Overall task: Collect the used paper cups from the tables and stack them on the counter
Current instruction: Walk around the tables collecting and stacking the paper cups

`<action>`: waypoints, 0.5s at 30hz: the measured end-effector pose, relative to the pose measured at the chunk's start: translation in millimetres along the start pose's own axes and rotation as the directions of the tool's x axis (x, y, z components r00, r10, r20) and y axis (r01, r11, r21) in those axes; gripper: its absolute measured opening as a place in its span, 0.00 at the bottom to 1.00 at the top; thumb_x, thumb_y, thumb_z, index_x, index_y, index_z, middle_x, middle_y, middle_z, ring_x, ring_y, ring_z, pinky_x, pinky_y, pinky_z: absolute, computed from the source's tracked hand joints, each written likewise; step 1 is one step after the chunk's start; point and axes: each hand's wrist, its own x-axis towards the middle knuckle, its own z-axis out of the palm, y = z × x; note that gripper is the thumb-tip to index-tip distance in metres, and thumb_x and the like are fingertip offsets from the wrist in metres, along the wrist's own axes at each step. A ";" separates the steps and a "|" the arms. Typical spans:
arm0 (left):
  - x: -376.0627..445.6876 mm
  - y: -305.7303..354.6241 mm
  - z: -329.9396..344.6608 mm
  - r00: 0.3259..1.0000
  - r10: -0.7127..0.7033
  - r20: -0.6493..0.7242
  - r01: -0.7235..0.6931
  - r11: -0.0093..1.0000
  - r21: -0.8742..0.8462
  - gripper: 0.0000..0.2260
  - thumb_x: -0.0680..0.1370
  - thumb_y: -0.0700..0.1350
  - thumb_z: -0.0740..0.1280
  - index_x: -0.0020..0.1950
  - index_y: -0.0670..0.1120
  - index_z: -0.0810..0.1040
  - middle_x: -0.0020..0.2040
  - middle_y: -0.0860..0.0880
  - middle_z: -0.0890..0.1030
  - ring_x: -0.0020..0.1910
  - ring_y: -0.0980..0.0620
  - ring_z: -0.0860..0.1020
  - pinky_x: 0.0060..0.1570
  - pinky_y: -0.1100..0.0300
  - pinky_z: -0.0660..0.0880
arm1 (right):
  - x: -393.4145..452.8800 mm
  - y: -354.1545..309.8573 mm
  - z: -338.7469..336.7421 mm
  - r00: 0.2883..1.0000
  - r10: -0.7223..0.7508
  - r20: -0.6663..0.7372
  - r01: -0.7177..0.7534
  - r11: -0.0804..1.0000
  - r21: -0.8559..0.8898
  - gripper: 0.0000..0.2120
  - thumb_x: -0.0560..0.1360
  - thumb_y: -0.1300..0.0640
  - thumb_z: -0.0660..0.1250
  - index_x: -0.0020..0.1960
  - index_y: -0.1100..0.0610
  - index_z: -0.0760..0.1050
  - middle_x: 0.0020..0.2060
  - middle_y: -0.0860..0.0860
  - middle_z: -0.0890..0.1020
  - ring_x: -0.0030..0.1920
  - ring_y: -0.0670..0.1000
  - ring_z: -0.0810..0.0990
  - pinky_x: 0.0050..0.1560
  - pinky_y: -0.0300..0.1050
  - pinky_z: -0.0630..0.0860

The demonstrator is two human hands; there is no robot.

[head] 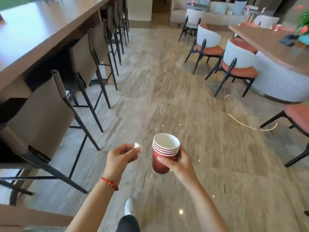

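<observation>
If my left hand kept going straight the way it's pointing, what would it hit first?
Probably the stack of red paper cups in the right hand: the left hand, pinching a crumpled white tissue, points rightward at it. Depth is unclear.

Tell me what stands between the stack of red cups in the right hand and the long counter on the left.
The row of bar stools lines the counter's near edge, between it and the cup stack held by the right hand. The countertop itself shows bare; reaching over the stool backs looks feasible.
</observation>
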 end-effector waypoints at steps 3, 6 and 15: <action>60.8 15.1 1.8 1.000 0.010 -0.003 -0.010 1.000 -0.006 0.02 0.71 0.38 0.72 0.38 0.41 0.82 0.34 0.46 0.81 0.35 0.53 0.79 0.39 0.64 0.80 | 63.7 -1.4 16.4 1.000 -0.005 0.017 0.005 1.000 0.003 0.30 0.54 0.48 0.79 0.54 0.50 0.76 0.48 0.45 0.85 0.51 0.45 0.82 0.47 0.36 0.77; 123.7 43.4 4.8 1.000 0.027 -0.002 -0.027 0.999 -0.036 0.03 0.71 0.37 0.71 0.37 0.41 0.82 0.35 0.46 0.81 0.35 0.52 0.79 0.38 0.65 0.79 | 130.0 -14.9 33.4 1.000 -0.013 0.019 0.013 1.000 0.006 0.28 0.57 0.52 0.79 0.55 0.51 0.76 0.48 0.46 0.85 0.51 0.46 0.82 0.48 0.37 0.76; 292.2 114.2 12.0 0.999 0.018 -0.028 -0.020 0.998 -0.061 0.03 0.71 0.37 0.71 0.38 0.40 0.81 0.31 0.48 0.82 0.33 0.54 0.79 0.38 0.65 0.79 | 305.9 -42.7 69.8 1.000 -0.017 0.022 0.016 0.999 0.041 0.28 0.56 0.52 0.78 0.55 0.53 0.76 0.48 0.45 0.85 0.50 0.45 0.83 0.46 0.34 0.76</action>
